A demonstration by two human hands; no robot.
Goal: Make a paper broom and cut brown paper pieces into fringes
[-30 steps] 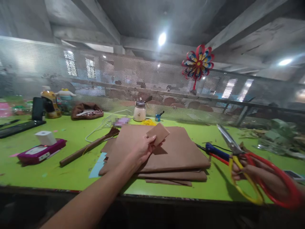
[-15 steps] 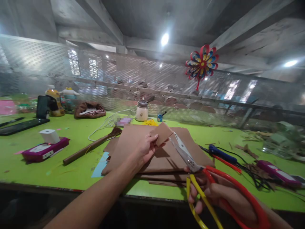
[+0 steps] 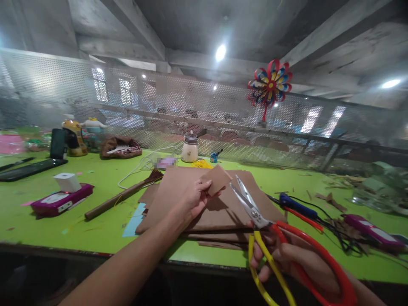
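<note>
Brown paper piece [image 3: 219, 178], above the brown stack [image 3: 175, 182] by the surface's [image 3: 177, 254] front edge, seems light and, thickness being unclear, perhaps stiff, best pinched at its edge, as the left hand [image 3: 195, 197] does, the right hand [image 3: 299, 257] gripping parted scissors [image 3: 256, 216].

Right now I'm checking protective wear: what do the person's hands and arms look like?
The left hand and left forearm are bare: no glove, sleeve or watch shows. The right hand, partly hidden, shows no glove; the right forearm shows no sleeve.
</note>
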